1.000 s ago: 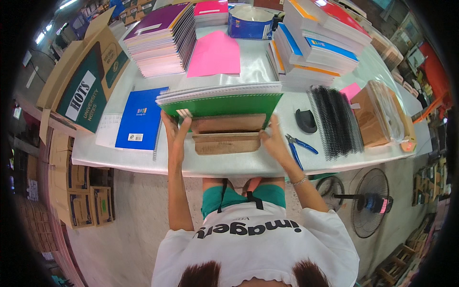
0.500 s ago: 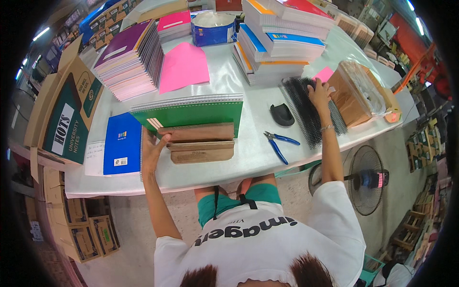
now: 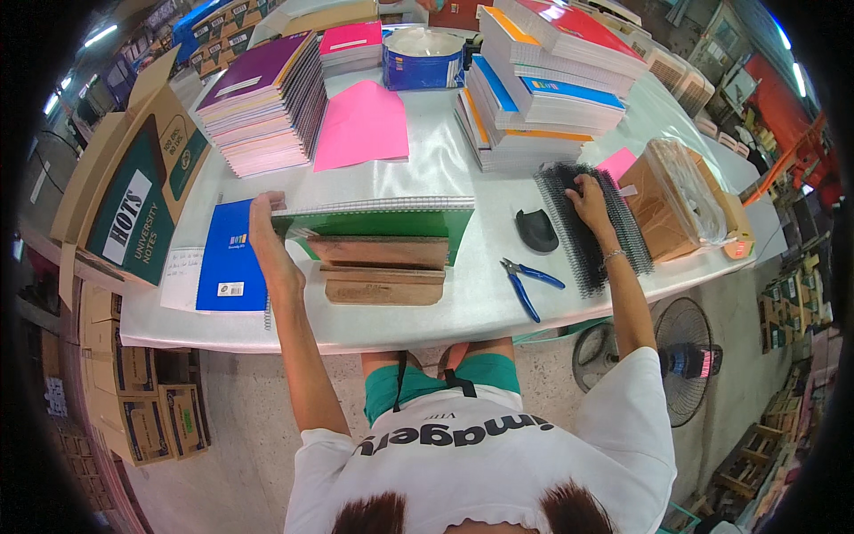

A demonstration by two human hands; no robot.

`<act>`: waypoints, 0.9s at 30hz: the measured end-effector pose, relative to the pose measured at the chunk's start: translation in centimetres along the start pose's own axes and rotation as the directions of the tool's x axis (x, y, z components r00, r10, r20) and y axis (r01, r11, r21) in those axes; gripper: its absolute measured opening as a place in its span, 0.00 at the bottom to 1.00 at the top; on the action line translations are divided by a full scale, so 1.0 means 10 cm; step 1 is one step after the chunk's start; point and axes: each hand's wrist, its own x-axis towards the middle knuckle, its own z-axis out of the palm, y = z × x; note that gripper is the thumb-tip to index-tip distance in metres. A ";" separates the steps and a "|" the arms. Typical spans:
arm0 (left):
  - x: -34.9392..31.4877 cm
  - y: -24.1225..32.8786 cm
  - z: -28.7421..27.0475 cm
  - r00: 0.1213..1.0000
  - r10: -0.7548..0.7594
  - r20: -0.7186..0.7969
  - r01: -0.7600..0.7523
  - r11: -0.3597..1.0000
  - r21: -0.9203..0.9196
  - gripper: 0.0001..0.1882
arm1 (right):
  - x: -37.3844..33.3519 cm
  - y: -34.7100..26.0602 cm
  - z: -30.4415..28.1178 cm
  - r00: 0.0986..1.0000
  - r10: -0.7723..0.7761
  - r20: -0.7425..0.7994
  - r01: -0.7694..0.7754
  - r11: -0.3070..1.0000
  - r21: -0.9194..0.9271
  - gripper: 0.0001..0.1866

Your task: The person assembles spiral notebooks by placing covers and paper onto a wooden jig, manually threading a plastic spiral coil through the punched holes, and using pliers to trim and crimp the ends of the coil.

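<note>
- Green notebook [image 3: 391, 222] stands on edge on the bench [image 3: 463, 169], leaning on a wooden jig [image 3: 382, 267].
- Black coils [image 3: 592, 227] lie in a row at the right.
- Left hand [image 3: 265, 233] closed on the notebook's left end.
- Right hand [image 3: 589, 198] rests on the coils, fingers curled; whether it grips one, I cannot tell.
- Blue pliers [image 3: 527, 283] lie between jig and coils.

Bright, even light falls from overhead strip lamps [image 3: 100, 36] at the upper left. The clear sheet covering the worktop [image 3: 445, 147] gives off soft white glare. Shadows are faint and short. Fisheye bending curves straight edges strongly toward the black circular rim; the centre is sharp, the periphery softer.
</note>
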 end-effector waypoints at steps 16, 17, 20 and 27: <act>-0.81 0.14 0.76 0.661 0.677 0.323 -0.681 0.362 0.636 0.34 | 0.21 -0.64 -0.70 0.993 0.032 0.112 -0.036 0.999 0.037 0.13; -0.92 0.19 0.87 0.640 0.627 0.445 -0.715 0.272 0.644 0.35 | 0.18 -0.81 -0.82 0.990 0.027 0.136 -0.040 0.995 0.095 0.13; -1.07 0.20 1.14 0.686 0.537 0.492 -0.716 0.378 0.587 0.34 | 0.04 -1.57 -1.10 0.980 -0.044 0.196 -0.021 0.948 0.317 0.14; -1.05 0.11 1.34 0.711 0.529 0.463 -0.698 0.450 0.557 0.26 | -0.30 -2.47 -1.12 0.929 -0.243 0.278 0.032 0.802 0.596 0.14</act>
